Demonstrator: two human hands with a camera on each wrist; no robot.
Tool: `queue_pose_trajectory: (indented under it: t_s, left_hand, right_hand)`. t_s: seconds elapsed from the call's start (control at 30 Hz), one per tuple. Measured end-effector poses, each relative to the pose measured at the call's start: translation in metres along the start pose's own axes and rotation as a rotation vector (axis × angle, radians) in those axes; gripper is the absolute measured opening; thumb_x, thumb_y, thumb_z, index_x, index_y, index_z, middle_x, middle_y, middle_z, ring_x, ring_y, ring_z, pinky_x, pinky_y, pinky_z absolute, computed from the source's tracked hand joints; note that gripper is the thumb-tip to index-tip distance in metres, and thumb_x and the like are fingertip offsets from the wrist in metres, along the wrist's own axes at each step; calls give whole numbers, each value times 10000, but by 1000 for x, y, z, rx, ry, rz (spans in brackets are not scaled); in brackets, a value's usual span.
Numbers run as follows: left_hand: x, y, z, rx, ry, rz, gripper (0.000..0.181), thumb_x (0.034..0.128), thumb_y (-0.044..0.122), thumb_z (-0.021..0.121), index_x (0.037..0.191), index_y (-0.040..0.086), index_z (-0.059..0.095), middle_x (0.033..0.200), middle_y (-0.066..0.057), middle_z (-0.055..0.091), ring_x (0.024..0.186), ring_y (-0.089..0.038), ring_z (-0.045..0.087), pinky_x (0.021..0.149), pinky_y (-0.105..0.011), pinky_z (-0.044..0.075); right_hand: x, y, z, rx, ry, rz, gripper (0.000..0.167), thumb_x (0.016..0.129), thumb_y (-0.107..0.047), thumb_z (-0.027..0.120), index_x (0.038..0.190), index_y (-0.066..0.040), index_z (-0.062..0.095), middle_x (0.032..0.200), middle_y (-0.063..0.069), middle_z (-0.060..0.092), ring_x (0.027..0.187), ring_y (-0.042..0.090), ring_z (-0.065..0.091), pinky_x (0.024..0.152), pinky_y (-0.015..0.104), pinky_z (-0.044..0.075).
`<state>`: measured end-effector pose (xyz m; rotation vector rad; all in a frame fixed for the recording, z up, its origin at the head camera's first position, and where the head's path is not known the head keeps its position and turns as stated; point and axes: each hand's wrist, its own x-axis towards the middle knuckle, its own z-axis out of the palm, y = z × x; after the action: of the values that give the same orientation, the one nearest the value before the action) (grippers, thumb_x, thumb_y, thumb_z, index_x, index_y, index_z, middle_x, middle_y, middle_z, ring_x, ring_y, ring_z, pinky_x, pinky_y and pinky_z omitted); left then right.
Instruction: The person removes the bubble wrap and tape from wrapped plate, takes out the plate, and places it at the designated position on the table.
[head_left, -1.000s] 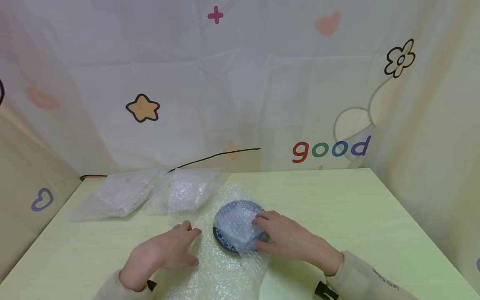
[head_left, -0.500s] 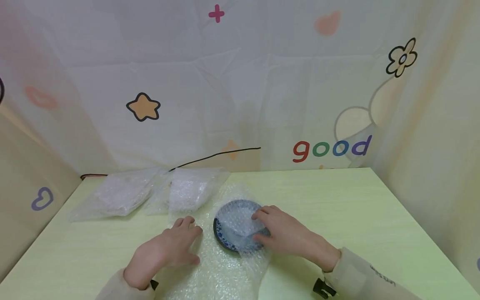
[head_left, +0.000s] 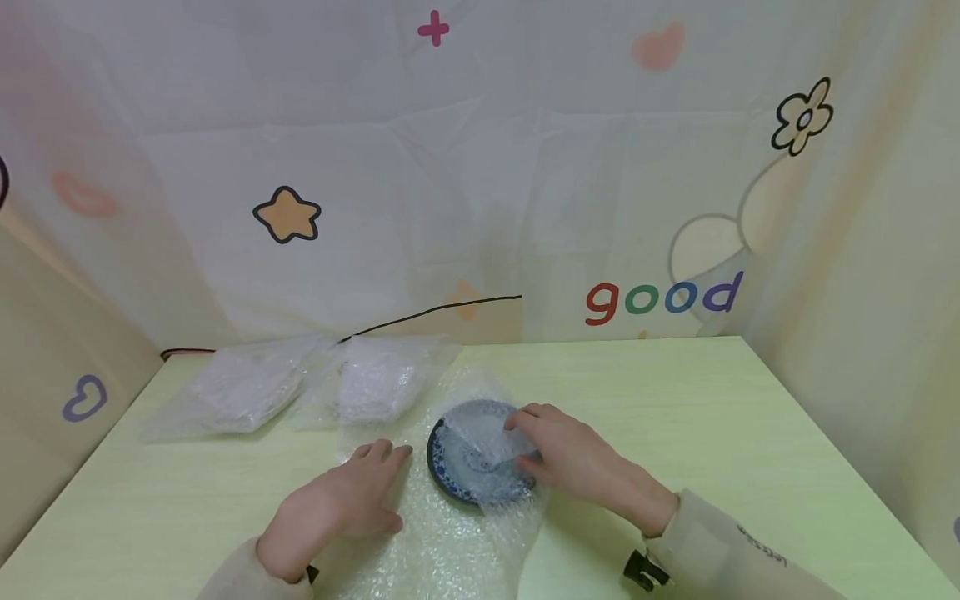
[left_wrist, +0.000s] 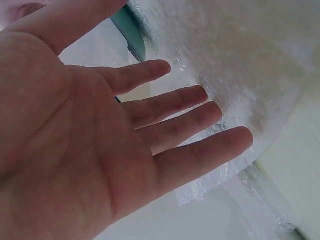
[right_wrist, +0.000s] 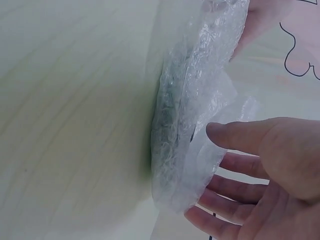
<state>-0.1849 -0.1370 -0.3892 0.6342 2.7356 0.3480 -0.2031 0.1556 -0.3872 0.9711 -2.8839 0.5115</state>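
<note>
l fingers (head_left: 399, 463) shifted twd plate (head_left: 471, 460), r fingers (head_left: 525, 422) over its r edge

blue-patterned plate (head_left: 467, 468), dark-rimmed; pale yellow-green table (head_left: 675, 408)

Left hand (head_left: 337, 504) straight-fingered; right hand (head_left: 567, 454) (relaxed)

The blue plate's (head_left: 450, 477) right side vanishes beneath bubble wrap (head_left: 442, 554) and the right hand (head_left: 573, 454); that wrap runs off the bottom; sleeve lettering (head_left: 762, 546) too tiny to read!
</note>
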Motion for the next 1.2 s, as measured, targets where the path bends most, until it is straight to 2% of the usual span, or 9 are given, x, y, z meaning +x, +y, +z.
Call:
queue_pose_trajectory:
  t_s: [0.3, 0.5, 0.87, 1.0, 1.2]
  left_hand:
    - [1, 2, 0, 31, -6, 3, 809, 823, 191, 873, 1473, -65, 465, 1378, -257, 456, 1351, -448, 416, 1061, -579, 437]
    - [1, 4, -1, 48, -8, -3, 799, 807, 183, 885, 1455, -56, 483, 1321, -257, 480, 1291, -435, 463, 1015, -582, 476]
    - [5, 6, -2, 69, -29, -21, 773, 814, 194, 886, 1440, -39, 497, 1303, -245, 488, 1231, -409, 521, 970, -567, 508]
    - [5, 7, -3, 75, -20, -20, 744, 794, 178, 900, 1397, -38, 523, 1230, -224, 504, 1162, -385, 549, 921, -560, 530]
    - [5, 8, -3, 71, -9, -20, 753, 781, 171, 910, 1394, -41, 528, 1229, -230, 504, 1173, -399, 543, 920, -565, 530]
  right_hand:
    - [3, 1, -2, 19, 80, 38, 401, 901, -97, 800, 1252, 1, 632, 1203, 119, 661, 1097, 274, 650, 936, 437, 550]
    - [4, 2, -3, 46, 162, 74, 488, 899, -99, 802, 1333, -19, 594, 1308, 120, 619, 1165, 285, 634, 969, 446, 540]
    - [7, 7, -6, 69, 302, 41, 625, 859, -9, 813, 1406, 3, 510, 1334, 173, 572, 1116, 309, 631, 901, 450, 570]
    - [8, 9, -8, 56, 341, 39, 690, 840, 14, 823, 1435, 16, 474, 1372, 201, 538, 1182, 339, 601, 936, 461, 555]
    - [7, 12, -11, 53, 351, 49, 794, 840, 35, 816, 1511, 15, 393, 1470, 215, 462, 1283, 366, 540, 1018, 489, 503]
